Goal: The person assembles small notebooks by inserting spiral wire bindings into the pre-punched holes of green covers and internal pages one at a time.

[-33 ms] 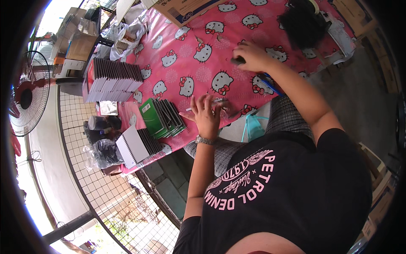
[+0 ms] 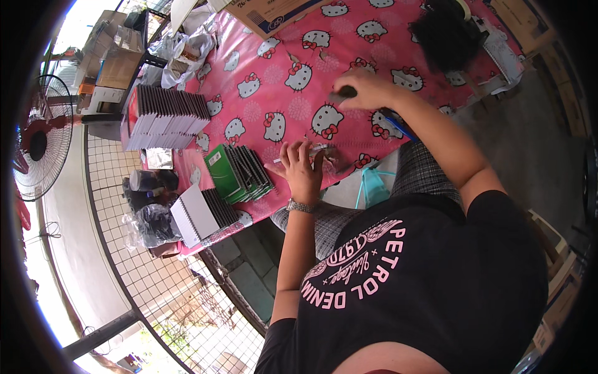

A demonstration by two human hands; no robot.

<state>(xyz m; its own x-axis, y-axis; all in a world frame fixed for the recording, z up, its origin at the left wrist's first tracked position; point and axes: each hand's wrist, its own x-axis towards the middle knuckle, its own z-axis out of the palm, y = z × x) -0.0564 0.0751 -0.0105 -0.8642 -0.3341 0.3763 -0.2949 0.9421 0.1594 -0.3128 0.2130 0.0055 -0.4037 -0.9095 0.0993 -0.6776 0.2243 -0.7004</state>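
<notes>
My left hand (image 2: 302, 167) rests at the near edge of the pink table cover, fingers spread and slightly bent. Right beside its fingertips lies a small clear plastic piece (image 2: 330, 159), too unclear to name. Farther right and away from me, my right hand (image 2: 369, 90) is closed on a small dark object (image 2: 342, 94), partly hidden by the fingers and smeared by motion. A blue-handled tool (image 2: 398, 124) lies near the table edge below my right forearm. To the left of my left hand sits a stack of green spiral notebooks (image 2: 233, 173).
A tall stack of spiral notebooks (image 2: 165, 118) stands at the left, with a white-paged spiral notebook pile (image 2: 198, 215) nearer. A black bristly bundle (image 2: 445, 37) and a cardboard box (image 2: 265, 15) are at the far side. A turquoise bag (image 2: 375, 187) hangs below the edge.
My right hand has moved a little to the left with the dark object in it. My left hand has stayed nearly in place.
</notes>
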